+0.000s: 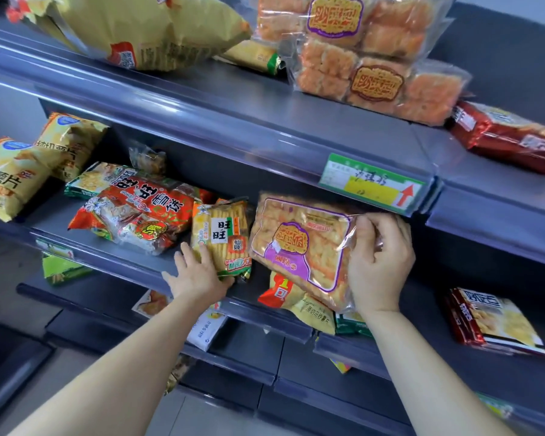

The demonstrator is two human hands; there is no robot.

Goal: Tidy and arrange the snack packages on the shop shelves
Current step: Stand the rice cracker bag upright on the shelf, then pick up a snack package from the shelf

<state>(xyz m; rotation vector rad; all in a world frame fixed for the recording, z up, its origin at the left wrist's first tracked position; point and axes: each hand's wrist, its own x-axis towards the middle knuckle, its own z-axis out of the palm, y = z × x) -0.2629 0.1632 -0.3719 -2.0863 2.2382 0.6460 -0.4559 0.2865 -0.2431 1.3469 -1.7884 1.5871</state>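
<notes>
Sliding the clear purple-labelled pack squarely onto the middle shelf calls for a level push; the right hand pinches its right edge, fingers curled, while the left hand lies flat on the yellow cracker pack beside it. Label faces outward, long axis roughly back-to-front, overhanging the lip.

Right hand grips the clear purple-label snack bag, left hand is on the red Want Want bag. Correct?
Head view: the left hand rests on the yellow rice cracker pack, not the red bag lying beside it. The right hand does grip the clear purple-label snack bag.
</notes>
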